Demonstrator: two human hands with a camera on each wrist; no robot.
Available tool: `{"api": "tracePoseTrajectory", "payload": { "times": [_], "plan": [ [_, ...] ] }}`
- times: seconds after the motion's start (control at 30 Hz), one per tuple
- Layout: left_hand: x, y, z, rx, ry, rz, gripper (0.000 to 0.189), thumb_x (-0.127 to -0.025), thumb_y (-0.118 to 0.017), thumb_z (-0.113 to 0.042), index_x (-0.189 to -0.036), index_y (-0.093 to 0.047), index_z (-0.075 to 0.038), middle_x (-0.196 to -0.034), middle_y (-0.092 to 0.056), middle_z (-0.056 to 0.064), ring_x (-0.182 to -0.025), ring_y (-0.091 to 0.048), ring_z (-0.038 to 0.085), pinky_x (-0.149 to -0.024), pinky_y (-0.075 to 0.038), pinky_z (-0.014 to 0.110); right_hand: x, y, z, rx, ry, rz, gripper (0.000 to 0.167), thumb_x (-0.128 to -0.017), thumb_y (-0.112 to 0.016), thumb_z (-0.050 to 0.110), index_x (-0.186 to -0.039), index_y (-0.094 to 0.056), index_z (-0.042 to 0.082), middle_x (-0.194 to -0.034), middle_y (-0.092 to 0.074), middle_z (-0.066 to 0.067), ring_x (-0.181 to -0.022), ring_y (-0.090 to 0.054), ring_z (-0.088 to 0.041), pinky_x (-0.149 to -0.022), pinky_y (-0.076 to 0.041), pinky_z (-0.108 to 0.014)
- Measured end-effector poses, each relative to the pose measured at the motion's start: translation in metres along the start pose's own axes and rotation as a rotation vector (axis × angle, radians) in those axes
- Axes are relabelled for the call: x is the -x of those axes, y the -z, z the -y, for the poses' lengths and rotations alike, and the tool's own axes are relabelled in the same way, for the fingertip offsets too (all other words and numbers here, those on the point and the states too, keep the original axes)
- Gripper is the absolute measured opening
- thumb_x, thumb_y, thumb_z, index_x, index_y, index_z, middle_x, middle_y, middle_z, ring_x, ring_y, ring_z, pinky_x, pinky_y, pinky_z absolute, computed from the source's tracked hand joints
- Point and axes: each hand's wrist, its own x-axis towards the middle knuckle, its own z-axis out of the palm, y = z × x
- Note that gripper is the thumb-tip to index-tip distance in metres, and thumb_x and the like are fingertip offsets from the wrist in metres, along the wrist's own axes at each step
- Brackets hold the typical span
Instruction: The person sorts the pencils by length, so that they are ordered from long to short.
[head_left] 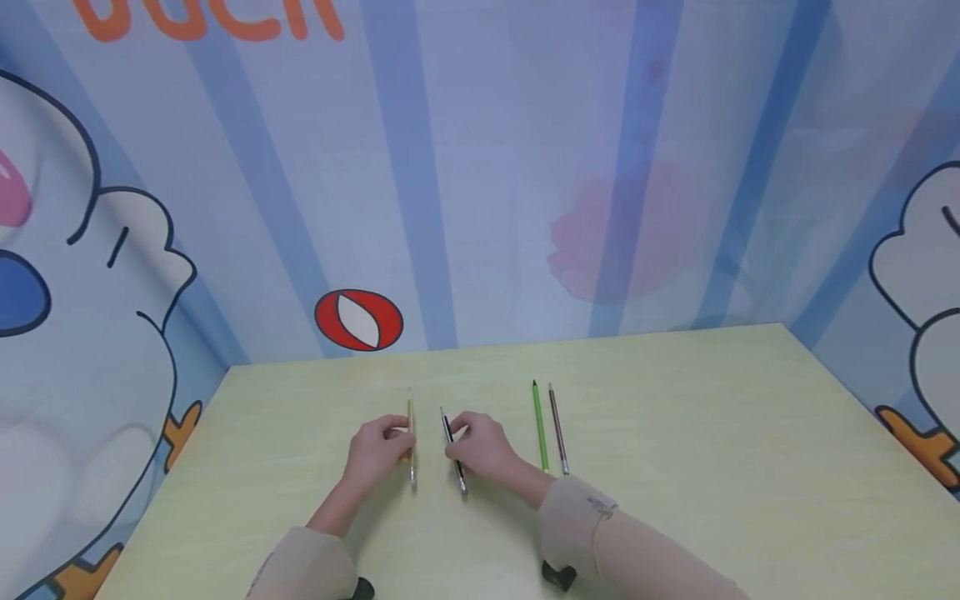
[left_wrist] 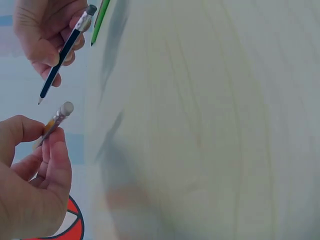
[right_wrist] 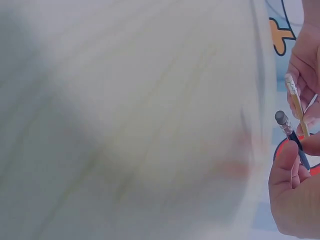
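My left hand [head_left: 375, 452] pinches a yellow pencil [head_left: 413, 473] between thumb and fingers. Its tip points away from me, and the metal band and white eraser [left_wrist: 66, 108] face back. To the right, my right hand [head_left: 486, 443] holds a dark navy pencil [head_left: 458, 473] the same way, with its grey eraser [right_wrist: 281, 118] toward me. The two pencils are a short gap apart, close over the table, their shadows falling on it. On the table right of my hands lie a green pencil [head_left: 540, 427] and a dark red pencil [head_left: 557, 427], side by side.
The pale wooden table [head_left: 697, 417] ends at a blue striped backdrop [head_left: 502, 208] at the back and sides. A red and white ball [head_left: 358, 320] is printed on it just above the far edge. My right forearm's sleeve [head_left: 585, 525] reaches close to the green and dark red pencils' near ends.
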Motion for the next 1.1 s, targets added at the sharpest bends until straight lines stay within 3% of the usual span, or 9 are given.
{"api": "tracePoseTrajectory", "payload": {
  "times": [0.43,0.93,1.1],
  "plan": [
    [0.018,-0.024,-0.024,0.153,-0.046,0.088,0.030,-0.079,-0.057,-0.007,-0.108,-0.056,0.002,-0.084,-0.062,0.011,-0.059,-0.058,0.009,-0.057,-0.051,0.025,0.015,0.028,-0.006,-0.188,-0.038,0.032,0.026,-0.073,-0.056,-0.001,-0.098,-0.053,-0.003,-0.068,-0.055,-0.004,-0.050,-0.050,-0.011,-0.051,-0.050,-0.026],
    [0.040,-0.053,-0.034,0.245,-0.134,0.215,0.029,-0.077,-0.058,-0.005,-0.103,-0.055,0.005,-0.084,-0.059,0.010,-0.061,-0.056,0.008,-0.059,-0.051,0.025,0.037,0.049,-0.021,-0.345,-0.037,0.122,0.026,-0.077,-0.055,-0.002,-0.101,-0.048,-0.005,-0.071,-0.054,-0.003,-0.052,-0.051,-0.011,-0.052,-0.048,-0.023],
    [0.045,-0.059,-0.034,0.257,-0.117,0.251,0.029,-0.078,-0.059,-0.007,-0.104,-0.054,0.004,-0.087,-0.058,0.009,-0.063,-0.056,0.008,-0.060,-0.051,0.024,0.045,0.052,-0.026,-0.365,-0.040,0.151,0.025,-0.077,-0.055,-0.002,-0.101,-0.047,-0.005,-0.071,-0.055,-0.003,-0.054,-0.053,-0.011,-0.053,-0.048,-0.023]
  ]
}}
